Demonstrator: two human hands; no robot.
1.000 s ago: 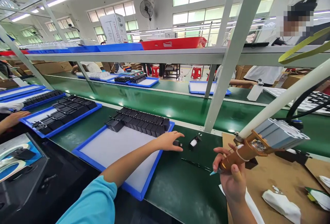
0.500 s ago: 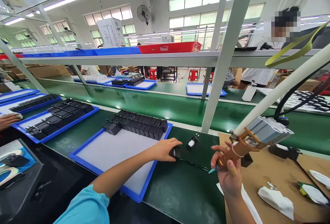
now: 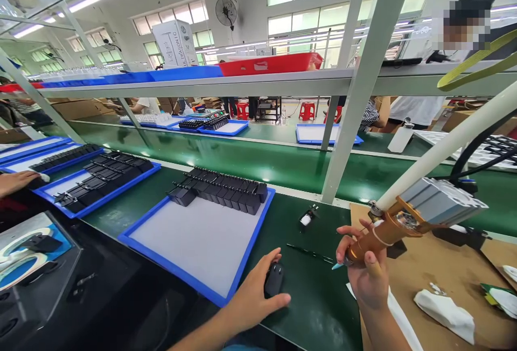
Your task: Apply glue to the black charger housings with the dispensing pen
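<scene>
My left hand (image 3: pixel 252 294) is closed on a small black plastic part (image 3: pixel 273 279), low over the green belt near the front right corner of a blue-rimmed tray (image 3: pixel 177 267). A row of several black parts (image 3: pixel 226 192) fills the tray's far end. My right hand (image 3: pixel 363 273) grips a copper-coloured hanging tool (image 3: pixel 388 230) with a white hose (image 3: pixel 444 149) and a grey block, held above the edge of a brown cardboard sheet (image 3: pixel 436 265). Another small black-and-white part (image 3: pixel 307 216) and a thin black strip (image 3: pixel 311 254) lie on the belt between my hands.
A grey upright post (image 3: pixel 355 92) stands behind the belt. More blue trays of black parts (image 3: pixel 100 176) lie to the left, where another person's hand (image 3: pixel 16 181) rests. White cloths (image 3: pixel 444 310) lie on the cardboard. A shelf with red and blue bins (image 3: pixel 270 64) runs overhead; people work across the line.
My left hand picked up the black part beside the tray's far corner and drew it back toward me along the tray's right edge. My right hand held the tool nearly still.
</scene>
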